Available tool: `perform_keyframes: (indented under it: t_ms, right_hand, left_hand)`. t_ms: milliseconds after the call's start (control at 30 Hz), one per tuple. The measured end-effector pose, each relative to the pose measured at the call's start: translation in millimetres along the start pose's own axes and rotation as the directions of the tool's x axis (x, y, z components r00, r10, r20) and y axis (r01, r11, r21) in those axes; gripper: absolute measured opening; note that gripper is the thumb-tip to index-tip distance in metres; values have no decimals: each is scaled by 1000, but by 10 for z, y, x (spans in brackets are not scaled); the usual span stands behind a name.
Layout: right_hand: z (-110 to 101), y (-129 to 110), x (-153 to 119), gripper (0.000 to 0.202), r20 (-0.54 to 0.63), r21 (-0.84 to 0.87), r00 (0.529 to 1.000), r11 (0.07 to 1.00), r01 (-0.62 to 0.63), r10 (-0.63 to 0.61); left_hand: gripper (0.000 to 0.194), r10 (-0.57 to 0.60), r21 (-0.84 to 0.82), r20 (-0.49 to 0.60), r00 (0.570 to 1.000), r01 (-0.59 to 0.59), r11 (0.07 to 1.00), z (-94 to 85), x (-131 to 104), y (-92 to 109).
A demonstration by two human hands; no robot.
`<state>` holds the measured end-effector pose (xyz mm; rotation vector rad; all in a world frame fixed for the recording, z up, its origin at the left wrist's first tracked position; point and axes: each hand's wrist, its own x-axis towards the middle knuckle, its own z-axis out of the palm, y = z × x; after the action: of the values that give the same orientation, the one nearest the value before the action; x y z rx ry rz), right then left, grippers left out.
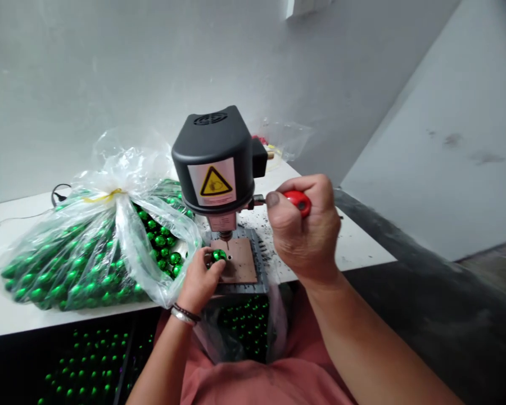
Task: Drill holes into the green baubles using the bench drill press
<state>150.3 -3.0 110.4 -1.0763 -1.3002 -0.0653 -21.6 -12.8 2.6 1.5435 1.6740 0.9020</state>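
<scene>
A black drill press (213,152) with a yellow warning label stands on the white table. Wrapped round the red ball grip (297,202) of its lever is my right hand (306,228), to the right of the machine. My left hand (202,273) pinches a shiny green ball (219,256) between thumb and fingers. That ball is over the brown plate (242,261), just left of a small hole and close below the drill bit. The bit's tip looks apart from the ball.
A clear plastic bag (105,225) full of green balls lies open at the left. Dark shavings are scattered right of the machine on the white table (362,253). Another bag of green balls (247,326) sits below the table edge, near my lap.
</scene>
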Motion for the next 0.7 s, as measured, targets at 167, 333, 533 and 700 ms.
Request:
perform_keyframes:
  t_ms: [167,333,533,700]
  right_hand:
    - [-9,-18,0,16,13,15,1000,1000,-5,5]
    - [-16,-19,-2,15,26,24,1000,1000,-15,14]
    - [-17,-17,3,17,34,32,999,999,-15,14]
    - [-19,-23,7,16,27,36,1000,999,-6,5]
  left_hand:
    - [31,-25,8,53,998,25,1000,-27,85,-10]
    - [33,2,123,81,997,-12,992,16,113,54]
    - [36,-13,175,103,995,-6,985,53,101,106]
    - [41,48,296,101,994,-76,952,82,118,103]
